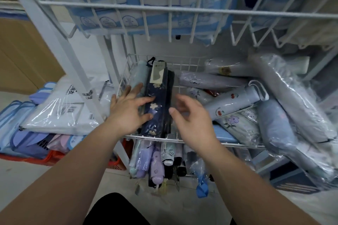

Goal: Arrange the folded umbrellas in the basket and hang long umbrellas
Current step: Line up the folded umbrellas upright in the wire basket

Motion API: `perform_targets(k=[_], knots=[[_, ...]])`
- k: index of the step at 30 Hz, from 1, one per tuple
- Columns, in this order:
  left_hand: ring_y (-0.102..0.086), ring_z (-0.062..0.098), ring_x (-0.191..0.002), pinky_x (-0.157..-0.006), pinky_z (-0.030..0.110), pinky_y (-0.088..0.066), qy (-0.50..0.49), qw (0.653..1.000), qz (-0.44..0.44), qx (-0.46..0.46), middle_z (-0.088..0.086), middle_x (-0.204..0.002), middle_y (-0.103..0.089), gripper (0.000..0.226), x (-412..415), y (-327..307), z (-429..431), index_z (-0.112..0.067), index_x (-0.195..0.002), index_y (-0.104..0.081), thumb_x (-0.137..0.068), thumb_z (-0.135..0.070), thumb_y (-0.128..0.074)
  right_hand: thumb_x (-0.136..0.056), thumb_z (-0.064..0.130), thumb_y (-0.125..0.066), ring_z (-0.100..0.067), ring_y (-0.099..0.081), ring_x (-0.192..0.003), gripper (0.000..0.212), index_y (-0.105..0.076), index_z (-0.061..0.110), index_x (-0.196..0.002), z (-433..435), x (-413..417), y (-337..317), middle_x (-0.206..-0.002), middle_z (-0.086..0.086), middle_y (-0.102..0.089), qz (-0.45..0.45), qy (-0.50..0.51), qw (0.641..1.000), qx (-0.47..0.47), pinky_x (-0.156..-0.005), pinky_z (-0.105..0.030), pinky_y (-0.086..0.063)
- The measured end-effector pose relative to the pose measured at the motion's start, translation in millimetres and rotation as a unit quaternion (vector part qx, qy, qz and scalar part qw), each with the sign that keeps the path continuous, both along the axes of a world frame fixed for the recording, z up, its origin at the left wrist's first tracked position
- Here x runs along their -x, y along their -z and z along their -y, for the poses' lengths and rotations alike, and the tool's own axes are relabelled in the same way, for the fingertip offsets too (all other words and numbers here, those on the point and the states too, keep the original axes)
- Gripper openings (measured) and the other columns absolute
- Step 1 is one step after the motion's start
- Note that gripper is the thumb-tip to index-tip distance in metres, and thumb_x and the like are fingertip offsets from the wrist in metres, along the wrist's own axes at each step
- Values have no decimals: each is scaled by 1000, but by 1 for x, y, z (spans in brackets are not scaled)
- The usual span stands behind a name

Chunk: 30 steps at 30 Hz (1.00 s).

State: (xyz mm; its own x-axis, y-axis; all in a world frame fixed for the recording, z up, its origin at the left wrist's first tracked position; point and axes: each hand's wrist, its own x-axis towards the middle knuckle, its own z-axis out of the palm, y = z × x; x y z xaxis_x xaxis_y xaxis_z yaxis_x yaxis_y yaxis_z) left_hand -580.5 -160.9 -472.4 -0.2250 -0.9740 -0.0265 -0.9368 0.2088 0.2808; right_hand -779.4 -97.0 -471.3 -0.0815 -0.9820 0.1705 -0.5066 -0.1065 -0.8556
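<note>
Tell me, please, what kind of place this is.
Most likely a shop or its stockroom. A white wire basket holds many folded umbrellas sealed in clear plastic sleeves, a navy flower-printed folded umbrella carries a paper tag, and flat white plastic-wrapped packets are stacked on the left.

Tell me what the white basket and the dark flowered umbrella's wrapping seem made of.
The white basket looks like metal wire with a smooth white coating: thin rigid bars in a grid. The dark flowered umbrella's wrapping looks like clear plastic film: it glints and wrinkles.
</note>
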Motion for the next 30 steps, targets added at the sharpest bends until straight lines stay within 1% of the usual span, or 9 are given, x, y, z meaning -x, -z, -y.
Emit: perform_targets(k=[4, 6, 9, 11, 13, 15, 19, 26, 30], knots=[[-6, 31, -155, -119, 64, -3, -9, 999, 21, 47, -4, -166, -23, 63, 16, -10, -7, -50, -142, -48, -84, -49, -73, -94, 23, -67, 1, -60, -89, 29, -66, 21, -123, -48, 36, 8, -97, 9, -63, 50, 109, 993, 23, -77, -14, -51], [-25, 32, -151, -120, 53, -16, 45, 991, -48, 114, 1, -158, -40, 62, 35, -12, -11, -43, -141, -53, -83, -41, -77, -94, 21, -67, 0, -61, -89, 29, -67, 17, -122, -57, 47, 15, -99, 7, -62, 77, 158, 984, 32, -77, -13, -51], [-45, 10, -137, -117, 28, -32, 142, 957, -244, 70, -5, -145, -53, 61, 72, -15, -17, -42, -141, -51, -87, -28, -77, -93, 21, -67, -3, -62, -101, 35, -61, 20, -128, -56, 53, 19, -116, 7, -52, 100, 199, 973, 52, -94, -25, -53], [-43, -9, -132, -111, 9, -29, 172, 937, -305, 9, -18, -143, -51, 66, 94, -15, -19, -48, -141, -46, -89, -21, -76, -93, 22, -67, -7, -58, -112, 42, -55, 25, -133, -53, 51, 20, -124, 8, -44, 112, 198, 972, 52, -103, -29, -49], [-38, -24, -126, -107, 3, -29, 186, 927, -324, -41, -29, -139, -46, 71, 107, -8, -17, -53, -141, -42, -89, -16, -75, -94, 22, -65, -11, -53, -121, 48, -50, 28, -139, -51, 48, 20, -129, 8, -39, 122, 188, 974, 46, -108, -29, -44], [-41, -24, -125, -108, 8, -33, 189, 921, -334, -74, -26, -141, -47, 75, 114, 4, -14, -56, -139, -41, -89, -12, -74, -96, 18, -62, -10, -50, -125, 51, -47, 27, -144, -49, 49, 21, -132, 8, -37, 134, 176, 974, 49, -109, -29, -43], [-51, 6, -133, -114, 35, -42, 163, 935, -309, -58, -8, -146, -53, 76, 121, 22, -10, -51, -144, -43, -87, -15, -77, -98, 6, -55, -6, -47, -129, 53, -46, 26, -147, -47, 57, 26, -139, 8, -36, 149, 147, 976, 59, -109, -26, -45], [-56, 11, -126, -109, 39, -46, 134, 945, -298, -26, -4, -141, -56, 76, 126, 25, -9, -50, -144, -38, -88, -10, -72, -100, 10, -52, -5, -36, -141, 55, -43, 34, -149, -48, 61, 30, -150, 13, -32, 130, 100, 984, 63, -113, -34, -42], [-51, -10, -125, -110, 20, -42, 109, 917, -382, -17, -22, -139, -53, 70, 124, 12, -15, -38, -147, -42, -92, -2, -66, -101, 15, -51, -2, -36, -140, 57, -37, 41, -150, -42, 56, 14, -152, 14, -31, 126, 56, 988, 63, -112, -33, -42]])
